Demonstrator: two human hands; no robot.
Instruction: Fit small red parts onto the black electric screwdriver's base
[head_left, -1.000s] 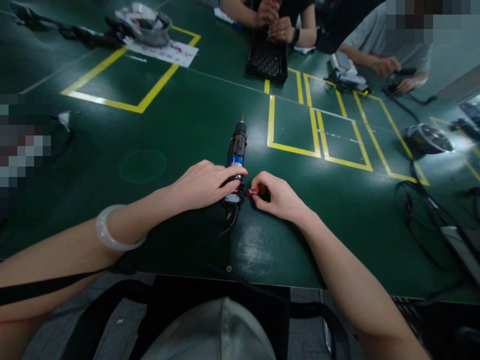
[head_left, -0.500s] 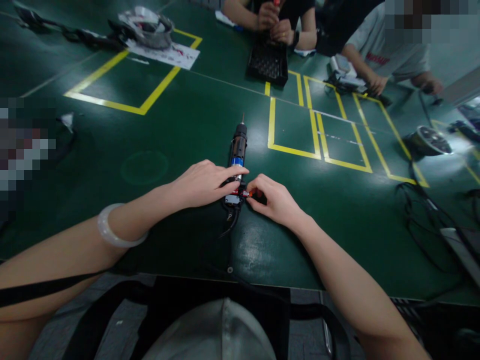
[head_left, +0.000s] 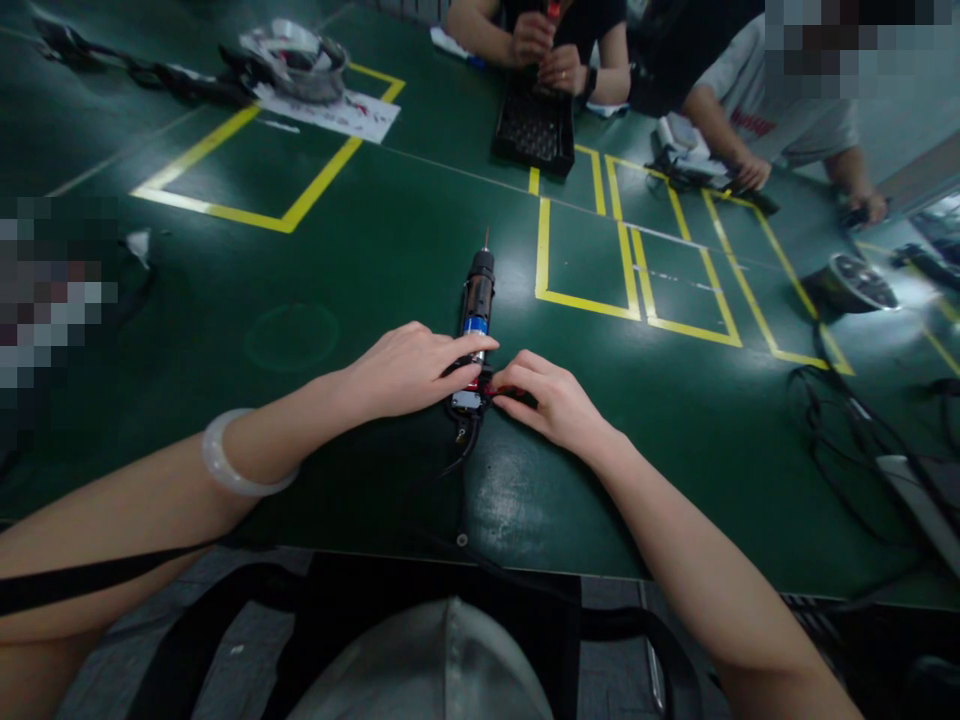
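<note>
A black electric screwdriver [head_left: 476, 300] with a blue band lies on the green table [head_left: 360, 260], its bit pointing away from me. My left hand [head_left: 409, 368] rests over its near end, fingers curled on the body and holding it down. My right hand [head_left: 551, 400] pinches a small red part [head_left: 501, 391] and presses it against the screwdriver's near end, right beside my left fingertips. A black cord [head_left: 459, 455] runs from the tool toward me.
Yellow tape rectangles [head_left: 630, 270] mark the table. A black tray [head_left: 534, 125] stands at the far side before another person's hands [head_left: 551, 55]. A second person [head_left: 780, 110] sits at the far right. Cables [head_left: 847, 440] and a round device [head_left: 855, 282] lie to the right.
My right hand has moved left, bringing the small red part from a short gap up against the screwdriver's near end. My left hand has stayed put on the tool.
</note>
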